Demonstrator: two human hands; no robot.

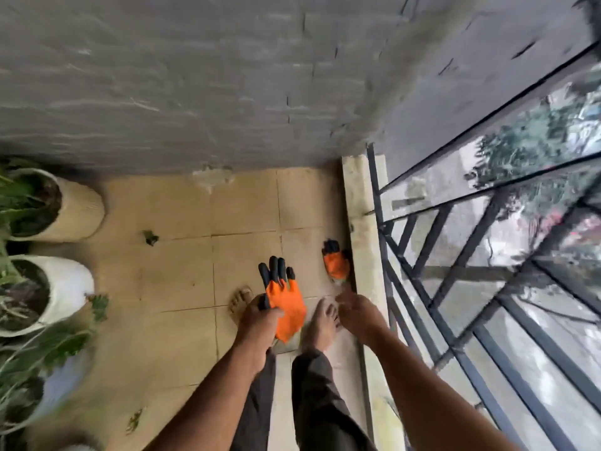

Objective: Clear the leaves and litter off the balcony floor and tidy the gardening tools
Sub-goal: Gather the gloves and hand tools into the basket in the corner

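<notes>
Above tiled floor [175, 275], left hand [260, 317] grips orange glove [287, 304], right hand [359, 309] loose

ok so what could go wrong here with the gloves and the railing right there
1. The second glove lies on the floor against the low ledge by the open railing; a clumsy grab by the right hand might knock it toward the gap.
2. The left hand grips the held glove only at one edge, so it could slip.
3. The feet are bare among leaf litter.
</notes>
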